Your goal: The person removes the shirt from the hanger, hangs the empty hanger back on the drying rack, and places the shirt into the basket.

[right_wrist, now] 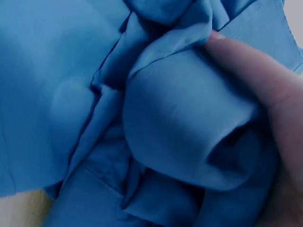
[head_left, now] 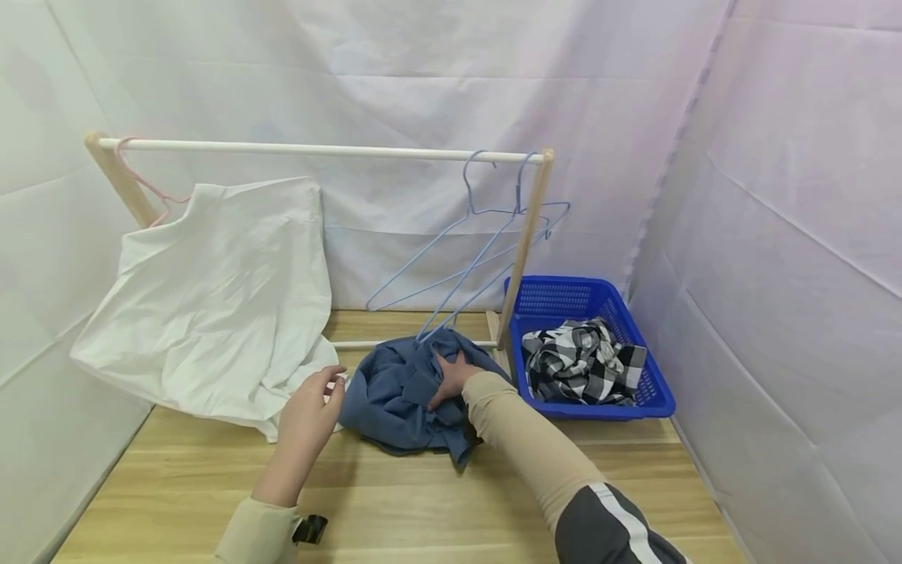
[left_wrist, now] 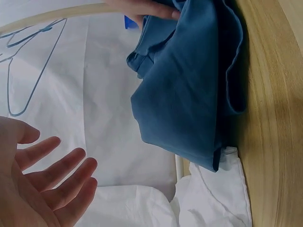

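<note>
A crumpled blue garment (head_left: 402,392) lies on the wooden table (head_left: 395,509) under the rack. My right hand (head_left: 451,377) is dug into its folds and grips the cloth; in the right wrist view the blue garment (right_wrist: 142,123) fills the frame, bunched round the right hand's fingers (right_wrist: 265,90). My left hand (head_left: 310,415) hovers open just left of the garment, fingers spread and holding nothing, with the left hand (left_wrist: 42,184) seen apart from the blue garment (left_wrist: 189,94). A blue wire hanger (head_left: 451,266) hangs with its lower end at the garment.
A white shirt (head_left: 211,298) hangs on a pink hanger (head_left: 141,180) at the left of the white rail (head_left: 317,149). A second blue hanger (head_left: 521,227) hangs at the right post. A blue basket (head_left: 599,407) at the right holds a black-and-white checked cloth (head_left: 578,360). White sheets wall the space.
</note>
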